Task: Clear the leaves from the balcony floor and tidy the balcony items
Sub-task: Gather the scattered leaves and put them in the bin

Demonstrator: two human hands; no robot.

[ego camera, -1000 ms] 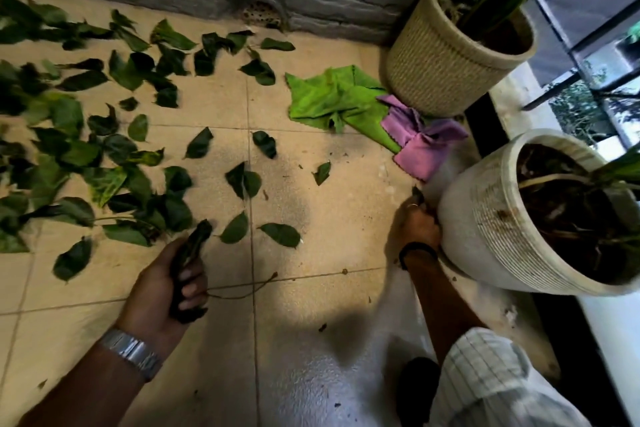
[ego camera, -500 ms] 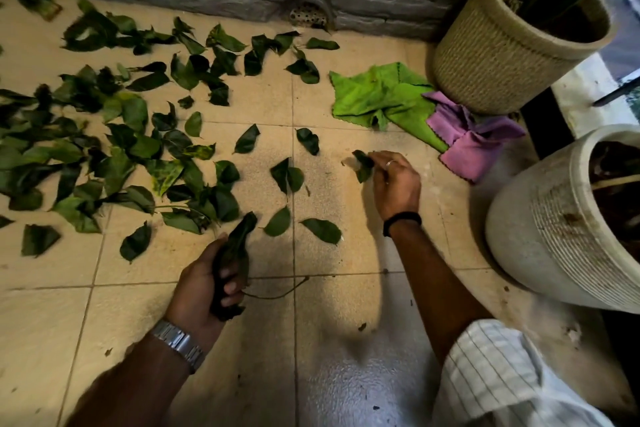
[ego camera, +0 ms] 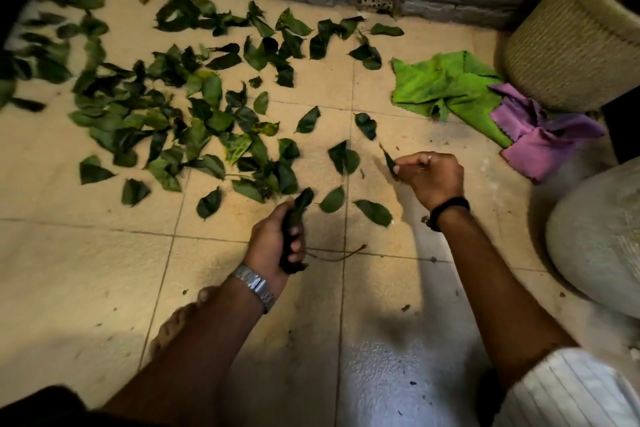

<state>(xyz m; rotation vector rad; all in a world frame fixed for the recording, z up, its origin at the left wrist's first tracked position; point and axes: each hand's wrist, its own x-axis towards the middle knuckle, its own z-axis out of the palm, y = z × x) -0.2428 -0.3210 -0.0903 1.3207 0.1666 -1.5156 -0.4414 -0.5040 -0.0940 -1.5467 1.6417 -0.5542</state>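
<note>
1. The leaves (ego camera: 194,121) lay scattered flat over the tiled floor (ego camera: 86,270), mostly left and far, pointing every which way, no common axis.
2. The left hand (ego camera: 273,246) was clenched around a bunch of leaves (ego camera: 294,229), the bundle's long axis running near-to-far, tips poking out the far side.
3. The right hand (ego camera: 427,178) had its fingers curled, pinching a single leaf (ego camera: 389,161) by its left side; that leaf ran roughly near-to-far.
4. A green cloth (ego camera: 446,83) and a purple cloth (ego camera: 540,139) sat far right, beside a woven pot (ego camera: 561,45).
</note>
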